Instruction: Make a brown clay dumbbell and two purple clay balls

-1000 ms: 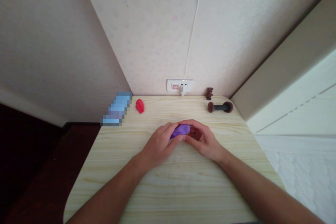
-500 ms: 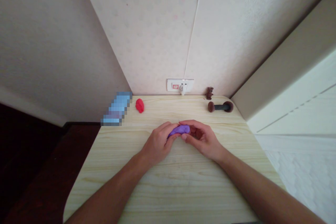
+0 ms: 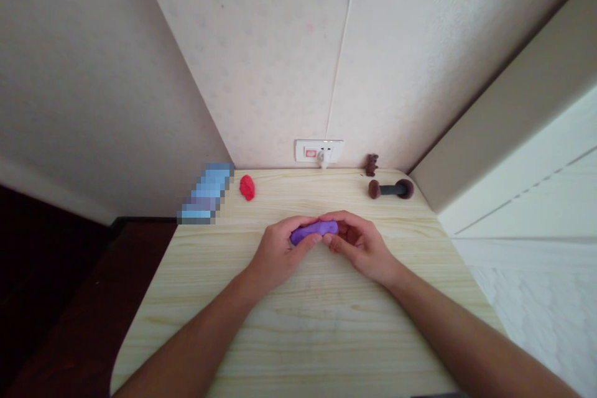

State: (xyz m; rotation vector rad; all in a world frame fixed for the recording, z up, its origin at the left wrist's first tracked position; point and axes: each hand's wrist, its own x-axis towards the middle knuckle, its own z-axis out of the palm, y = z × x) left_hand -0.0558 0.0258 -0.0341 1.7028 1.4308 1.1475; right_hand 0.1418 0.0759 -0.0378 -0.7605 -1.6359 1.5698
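A purple lump of modelling clay (image 3: 313, 231), stretched into a short roll, sits between both hands above the middle of the light wooden table (image 3: 308, 323). My left hand (image 3: 280, 253) pinches its left end with fingers curled round it. My right hand (image 3: 360, 245) pinches the right end between thumb and fingertips. Something dark reddish shows in the right palm; I cannot make it out.
A red clay lump (image 3: 247, 187) lies at the back left beside a blurred blue object (image 3: 206, 193). A dark dumbbell-shaped piece (image 3: 390, 189) and a small brown figure (image 3: 372, 165) sit at the back right. A wall socket (image 3: 319, 150) is behind. Table edge drops left.
The purple clay has been drawn out longer and thinner, and its left end has shifted left with my left hand. The right hand has hardly moved.
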